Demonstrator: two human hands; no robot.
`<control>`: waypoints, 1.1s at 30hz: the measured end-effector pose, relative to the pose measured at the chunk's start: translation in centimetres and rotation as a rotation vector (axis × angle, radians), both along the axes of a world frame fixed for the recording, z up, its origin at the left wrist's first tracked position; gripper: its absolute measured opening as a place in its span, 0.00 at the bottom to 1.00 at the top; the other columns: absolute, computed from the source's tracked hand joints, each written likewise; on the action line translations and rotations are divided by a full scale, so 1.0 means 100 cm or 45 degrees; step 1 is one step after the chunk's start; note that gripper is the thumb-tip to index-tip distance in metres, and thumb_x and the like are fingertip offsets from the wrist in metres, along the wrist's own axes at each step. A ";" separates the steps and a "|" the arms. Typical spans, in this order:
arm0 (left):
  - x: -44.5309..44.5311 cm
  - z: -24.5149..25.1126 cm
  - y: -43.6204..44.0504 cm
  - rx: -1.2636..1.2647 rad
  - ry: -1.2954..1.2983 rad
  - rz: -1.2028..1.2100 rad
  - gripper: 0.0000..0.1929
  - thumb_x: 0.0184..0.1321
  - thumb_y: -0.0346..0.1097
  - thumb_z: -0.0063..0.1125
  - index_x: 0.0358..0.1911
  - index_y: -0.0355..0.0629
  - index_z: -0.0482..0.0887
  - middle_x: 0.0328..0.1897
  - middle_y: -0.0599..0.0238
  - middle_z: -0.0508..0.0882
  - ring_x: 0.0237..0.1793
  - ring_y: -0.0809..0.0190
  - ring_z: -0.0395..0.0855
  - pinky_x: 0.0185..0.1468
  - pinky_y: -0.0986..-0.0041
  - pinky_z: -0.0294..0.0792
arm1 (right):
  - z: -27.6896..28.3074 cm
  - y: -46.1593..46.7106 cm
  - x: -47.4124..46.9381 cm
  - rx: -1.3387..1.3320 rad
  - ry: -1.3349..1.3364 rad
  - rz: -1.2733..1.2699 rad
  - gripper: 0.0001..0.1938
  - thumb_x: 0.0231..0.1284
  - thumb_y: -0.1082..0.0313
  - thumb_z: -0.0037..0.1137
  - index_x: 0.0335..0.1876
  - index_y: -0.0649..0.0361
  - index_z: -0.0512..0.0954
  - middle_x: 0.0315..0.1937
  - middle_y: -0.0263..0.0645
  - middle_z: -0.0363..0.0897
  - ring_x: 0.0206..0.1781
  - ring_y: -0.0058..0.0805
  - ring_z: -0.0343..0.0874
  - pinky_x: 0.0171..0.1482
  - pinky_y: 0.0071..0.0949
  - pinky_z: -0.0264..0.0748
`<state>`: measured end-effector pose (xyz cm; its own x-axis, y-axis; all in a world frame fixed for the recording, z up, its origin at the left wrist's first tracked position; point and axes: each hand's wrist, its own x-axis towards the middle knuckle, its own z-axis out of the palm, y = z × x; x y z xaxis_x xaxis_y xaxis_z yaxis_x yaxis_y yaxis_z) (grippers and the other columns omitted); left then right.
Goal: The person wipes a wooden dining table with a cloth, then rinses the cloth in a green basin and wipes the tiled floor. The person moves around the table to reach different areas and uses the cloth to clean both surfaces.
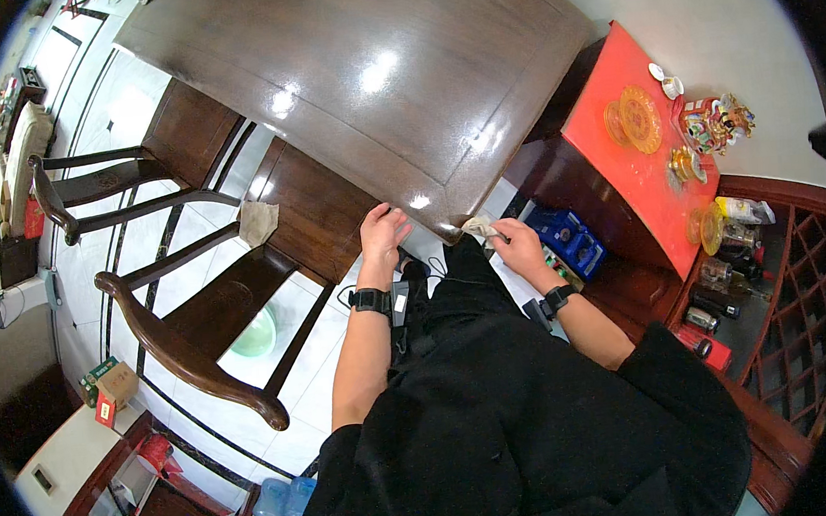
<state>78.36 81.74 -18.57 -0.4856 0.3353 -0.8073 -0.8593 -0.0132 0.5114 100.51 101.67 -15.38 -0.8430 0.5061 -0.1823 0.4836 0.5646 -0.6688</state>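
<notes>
My right hand (520, 248) grips a crumpled, pale cloth (479, 226) against the near corner of a dark wooden table (373, 123). The tabletop is glossy and reflects bright ceiling lights. My left hand (382, 240) holds nothing; its fingers are slightly curled and apart. It hovers close to the table's near edge, beside the seat of a wooden armchair (315, 211); whether it touches the edge I cannot tell. Another beige cloth (259, 224) hangs over that chair's armrest.
A second wooden armchair (189, 141) stands farther left. A pale green basin (253, 334) sits on the tiled floor behind the nearer chair. To the right, a red-topped cabinet (630, 153) carries a colourful figurine (712, 124) and amber dishes (639, 120). Blue crates (568, 238) stand below.
</notes>
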 end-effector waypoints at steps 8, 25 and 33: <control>-0.012 0.003 0.018 0.024 0.014 -0.080 0.12 0.70 0.37 0.66 0.49 0.38 0.83 0.35 0.65 0.85 0.37 0.62 0.87 0.45 0.69 0.82 | -0.024 0.025 0.009 -0.469 -0.039 -0.464 0.13 0.67 0.64 0.62 0.48 0.65 0.86 0.39 0.37 0.88 0.39 0.28 0.84 0.44 0.27 0.77; -0.026 0.080 0.033 0.311 0.025 0.059 0.08 0.74 0.36 0.59 0.44 0.38 0.83 0.36 0.65 0.84 0.37 0.62 0.85 0.47 0.66 0.82 | -0.032 -0.014 -0.067 -2.228 0.106 -0.419 0.19 0.77 0.63 0.54 0.66 0.63 0.76 0.60 0.37 0.82 0.61 0.30 0.82 0.63 0.36 0.81; -0.032 0.108 0.038 0.253 0.000 0.064 0.08 0.75 0.35 0.57 0.44 0.37 0.83 0.32 0.66 0.84 0.33 0.63 0.85 0.44 0.69 0.83 | -0.019 -0.037 -0.197 -2.315 0.758 -0.259 0.17 0.80 0.66 0.48 0.68 0.59 0.73 0.63 0.37 0.78 0.63 0.26 0.79 0.66 0.32 0.77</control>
<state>75.16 85.50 -7.72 -0.5059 0.4636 -0.7274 -0.8549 -0.1568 0.4946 80.79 97.98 -17.26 -0.9481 0.1518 -0.2793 -0.0361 -0.9244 -0.3798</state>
